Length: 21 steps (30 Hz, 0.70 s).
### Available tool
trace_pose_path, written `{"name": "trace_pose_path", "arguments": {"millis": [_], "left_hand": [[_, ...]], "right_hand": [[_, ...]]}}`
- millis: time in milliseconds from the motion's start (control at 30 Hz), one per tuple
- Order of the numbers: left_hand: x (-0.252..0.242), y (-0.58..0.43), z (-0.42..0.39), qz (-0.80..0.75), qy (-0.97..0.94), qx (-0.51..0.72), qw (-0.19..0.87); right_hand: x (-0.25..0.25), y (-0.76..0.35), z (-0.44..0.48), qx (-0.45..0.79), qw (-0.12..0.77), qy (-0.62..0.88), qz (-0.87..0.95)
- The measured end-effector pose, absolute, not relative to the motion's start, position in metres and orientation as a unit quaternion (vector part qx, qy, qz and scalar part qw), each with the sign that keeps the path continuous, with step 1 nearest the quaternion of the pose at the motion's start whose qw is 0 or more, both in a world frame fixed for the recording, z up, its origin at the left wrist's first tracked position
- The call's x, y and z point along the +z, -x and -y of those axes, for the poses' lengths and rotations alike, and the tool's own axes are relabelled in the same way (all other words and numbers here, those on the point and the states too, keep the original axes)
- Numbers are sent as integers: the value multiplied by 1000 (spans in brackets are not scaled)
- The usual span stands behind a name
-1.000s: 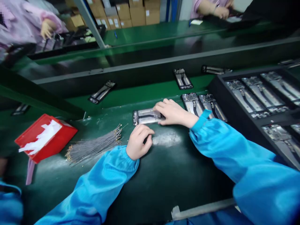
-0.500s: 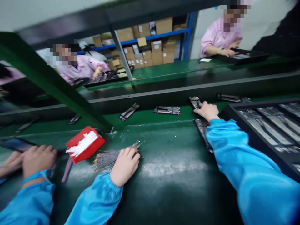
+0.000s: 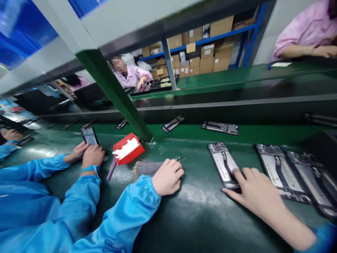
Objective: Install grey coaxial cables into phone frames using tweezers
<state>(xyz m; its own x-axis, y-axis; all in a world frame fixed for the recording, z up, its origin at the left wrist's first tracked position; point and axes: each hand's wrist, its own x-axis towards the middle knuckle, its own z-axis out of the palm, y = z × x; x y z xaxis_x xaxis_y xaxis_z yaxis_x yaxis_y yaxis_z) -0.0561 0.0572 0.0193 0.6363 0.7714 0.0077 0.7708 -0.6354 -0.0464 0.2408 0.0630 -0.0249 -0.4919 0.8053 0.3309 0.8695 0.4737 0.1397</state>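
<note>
My left hand (image 3: 168, 177) rests with curled fingers over the right end of a bundle of thin grey cables (image 3: 149, 168) with gold-coloured tips; its fingertips are partly hidden. My right hand (image 3: 259, 191) grips the near end of an opened phone body (image 3: 222, 161) between thumb and fingers. The phone body lies at a slant on the green bench, its circuit board and dark ribbon showing. Just right of it lie a second phone body (image 3: 280, 172) and a third phone body (image 3: 313, 182), partly behind my right hand and forearm.
A red bin (image 3: 140, 151) with white paper stands left of the cables, a purple strip (image 3: 111, 168) beside it. Behind it rises a green post (image 3: 116, 91). More phone bodies (image 3: 220, 128) lie along the back strip. A co-worker's hands (image 3: 92, 154) hold a phone at left.
My right hand has come back from the rear strip toward me with a phone body, now on the bench. My left hand stays at the cables. The view has swung left.
</note>
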Motion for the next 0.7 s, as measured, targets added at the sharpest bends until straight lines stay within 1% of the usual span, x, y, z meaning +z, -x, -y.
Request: {"name": "trace_pose_path", "arguments": {"millis": [133, 267, 400, 567, 633, 700], "left_hand": [[20, 58, -60, 414, 909, 8, 38], [12, 51, -60, 395, 913, 20, 97], [8, 45, -62, 391, 913, 22, 118], [4, 33, -66, 407, 910, -23, 72], [1, 26, -67, 419, 906, -50, 38], [-2, 19, -67, 436, 897, -75, 0]], "right_hand": [[-21, -215, -43, -32, 131, 330, 934], [-23, -195, -43, 25, 138, 277, 950], [-22, -179, -50, 33, 143, 276, 950], [-19, -167, -57, 39, 142, 358, 922], [-16, -167, -61, 86, 188, 380, 902], [-11, -168, -67, 171, 272, 386, 865]]}}
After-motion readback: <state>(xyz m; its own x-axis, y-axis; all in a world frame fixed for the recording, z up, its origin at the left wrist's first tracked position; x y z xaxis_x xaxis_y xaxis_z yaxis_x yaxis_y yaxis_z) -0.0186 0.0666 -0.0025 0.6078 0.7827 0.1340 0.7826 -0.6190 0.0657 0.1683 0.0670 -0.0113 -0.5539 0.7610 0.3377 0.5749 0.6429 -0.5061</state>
